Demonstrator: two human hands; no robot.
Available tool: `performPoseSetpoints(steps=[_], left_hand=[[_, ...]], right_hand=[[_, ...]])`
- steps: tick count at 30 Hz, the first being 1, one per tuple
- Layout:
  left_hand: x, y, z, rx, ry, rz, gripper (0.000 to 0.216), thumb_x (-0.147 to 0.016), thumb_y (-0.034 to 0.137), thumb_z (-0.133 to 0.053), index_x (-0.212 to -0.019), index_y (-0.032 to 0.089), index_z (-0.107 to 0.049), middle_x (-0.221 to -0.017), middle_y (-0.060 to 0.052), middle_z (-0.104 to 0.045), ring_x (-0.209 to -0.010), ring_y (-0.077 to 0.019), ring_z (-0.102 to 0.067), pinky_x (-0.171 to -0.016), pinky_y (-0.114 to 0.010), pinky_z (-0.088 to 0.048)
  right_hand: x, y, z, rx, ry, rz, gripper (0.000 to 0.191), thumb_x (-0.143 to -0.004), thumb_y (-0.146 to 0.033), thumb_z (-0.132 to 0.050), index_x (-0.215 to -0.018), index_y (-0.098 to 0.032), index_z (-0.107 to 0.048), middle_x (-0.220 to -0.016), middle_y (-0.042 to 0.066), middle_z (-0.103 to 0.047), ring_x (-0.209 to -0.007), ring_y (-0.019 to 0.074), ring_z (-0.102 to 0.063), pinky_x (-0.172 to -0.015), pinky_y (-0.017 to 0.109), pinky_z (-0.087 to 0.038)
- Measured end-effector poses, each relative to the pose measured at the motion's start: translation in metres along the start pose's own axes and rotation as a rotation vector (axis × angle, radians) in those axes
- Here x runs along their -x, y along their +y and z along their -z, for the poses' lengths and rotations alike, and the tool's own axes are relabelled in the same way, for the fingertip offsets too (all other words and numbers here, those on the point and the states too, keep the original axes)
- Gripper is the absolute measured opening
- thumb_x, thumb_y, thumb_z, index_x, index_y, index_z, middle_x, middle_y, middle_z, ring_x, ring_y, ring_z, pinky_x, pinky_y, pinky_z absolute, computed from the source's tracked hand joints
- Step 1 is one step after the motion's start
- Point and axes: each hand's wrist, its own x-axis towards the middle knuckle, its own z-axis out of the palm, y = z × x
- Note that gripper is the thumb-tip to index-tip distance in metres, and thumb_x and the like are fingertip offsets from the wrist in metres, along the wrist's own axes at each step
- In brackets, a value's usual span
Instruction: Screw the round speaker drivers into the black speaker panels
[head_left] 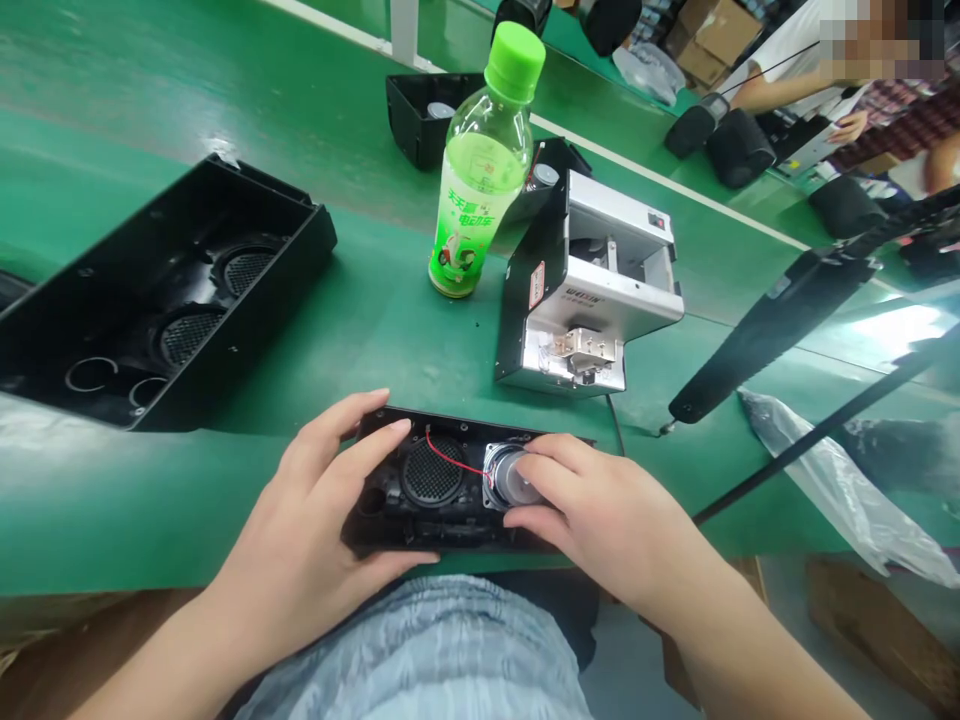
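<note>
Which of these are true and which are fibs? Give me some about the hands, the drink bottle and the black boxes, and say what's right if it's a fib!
1. The right hand holds a round metal speaker. True.
2. A red wire runs to the speaker. True.
3. The bottle stands to the left of the silver machine in the picture. True.
4. The bottle's cap is red. False: it is bright green.
5. The left hand grips the bottle. False: it holds the left end of the black casing.
6. The big open box on the left has no mesh circles in it. False: two mesh circles show inside.
</note>
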Motion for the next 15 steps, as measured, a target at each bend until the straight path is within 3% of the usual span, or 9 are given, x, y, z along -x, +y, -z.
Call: performPoseSetpoints(steps=[5, 10, 13, 15], left_hand=[[0.000, -0.003, -0.002, 0.001, 0.006, -0.014, 0.086, -0.089, 0.047, -0.090, -0.160, 0.023, -0.049, -0.168, -0.022, -0.048, -0.153, -0.0433, -0.053, -0.121, -0.061, -0.056], [0.003, 0.010, -0.002, -0.020, -0.045, 0.017, 0.103, -0.082, 0.050, -0.096, -0.165, 0.019, -0.043, -0.172, -0.026, -0.043, -0.158, -0.0427, -0.049, -0.125, -0.061, -0.054], [0.004, 0.015, 0.028, -0.070, -0.027, -0.108, 0.114, -0.081, 0.064, -0.094, -0.169, 0.016, -0.039, -0.177, -0.028, -0.036, -0.161, -0.0417, -0.046, -0.123, -0.055, -0.058], [0.003, 0.008, 0.070, -0.155, 0.175, -0.121, 0.085, -0.092, 0.057, -0.086, -0.163, 0.027, -0.051, -0.169, -0.016, -0.052, -0.150, -0.0329, -0.060, -0.117, -0.048, -0.062]], right_hand=[[-0.002, 0.002, 0.006, -0.015, -0.044, 0.031, 0.014, -0.104, -0.030, -0.073, -0.114, -0.026, -0.065, -0.123, 0.004, -0.077, -0.095, 0.0230, -0.079, -0.070, 0.037, -0.065], [-0.002, 0.013, -0.005, -0.051, 0.068, 0.155, 0.009, -0.103, -0.029, -0.071, -0.110, -0.024, -0.071, -0.115, 0.006, -0.081, -0.092, 0.0233, -0.082, -0.068, 0.035, -0.067], [0.003, 0.030, -0.023, -0.042, 0.196, 0.234, 0.018, -0.103, -0.034, -0.068, -0.118, -0.029, -0.077, -0.116, 0.006, -0.083, -0.084, 0.0243, -0.083, -0.062, 0.036, -0.067], [0.010, 0.041, -0.036, -0.036, 0.394, 0.286, 0.026, -0.099, -0.034, -0.071, -0.123, -0.041, -0.080, -0.116, 0.002, -0.086, -0.084, 0.0270, -0.084, -0.066, 0.040, -0.070]])
